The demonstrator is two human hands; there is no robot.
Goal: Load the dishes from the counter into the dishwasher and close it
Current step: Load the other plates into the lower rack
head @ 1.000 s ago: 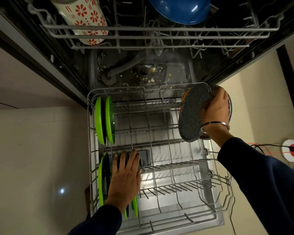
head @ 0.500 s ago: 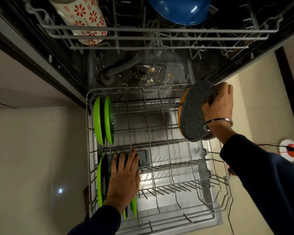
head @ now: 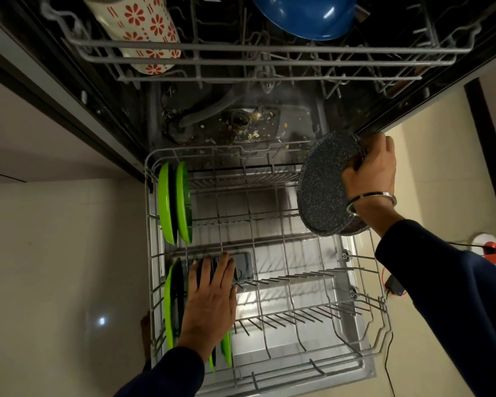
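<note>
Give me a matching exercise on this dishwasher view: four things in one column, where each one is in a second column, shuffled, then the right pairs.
Things
1. speckled dark pan
2. blue bowl
3. floral cup
4. upright green plates

Places
A. left side of the upper rack
B. left edge of the pulled-out lower rack
C. held in the right hand over the lower rack's right side
D. right of middle in the upper rack

Pairs: 1-C, 2-D, 3-A, 4-B
</note>
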